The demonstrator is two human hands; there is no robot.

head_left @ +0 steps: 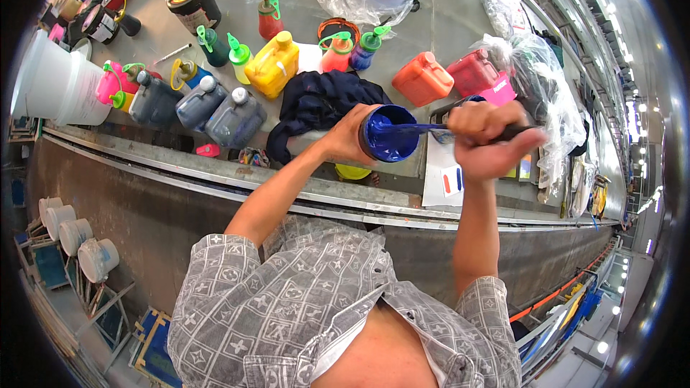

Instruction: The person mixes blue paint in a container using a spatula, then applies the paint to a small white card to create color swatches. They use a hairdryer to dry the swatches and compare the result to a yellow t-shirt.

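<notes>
The left hand point(349, 136) curls around the side of the tub point(366, 142), which contains blue paint point(394, 146). The right hand point(489, 136) is closed in a fist on the handle of the spatula point(430, 128); the blade extends into the tub. The tub is in front of the dark cloth point(323, 97).

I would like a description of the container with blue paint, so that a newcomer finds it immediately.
Start at the long grey table and find the crumpled dark cloth on its near side. Right of the cloth, the left hand grips a round container. Unlike the jugs nearby, its wide mouth is open, showing glossy blue paint with a tool reaching in.
</notes>
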